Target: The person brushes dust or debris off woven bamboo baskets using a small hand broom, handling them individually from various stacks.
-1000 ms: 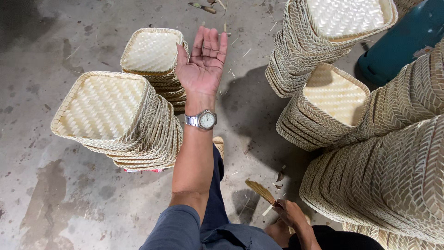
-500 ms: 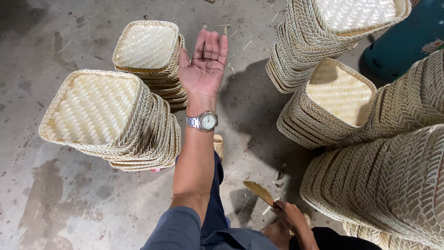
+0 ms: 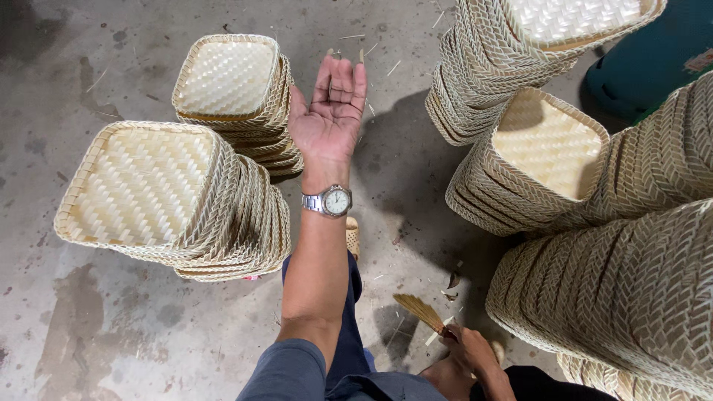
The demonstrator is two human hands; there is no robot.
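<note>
My left hand (image 3: 330, 119) hangs palm-up, grip wide and empty, just beside the far stack of woven baskets (image 3: 238, 93); my right hand (image 3: 464, 356) pinches a bamboo strip (image 3: 420, 312) low down.

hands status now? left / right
Left hand: open, palm up, empty, beside the basket stack.
Right hand: closed on a bamboo strip.
</note>
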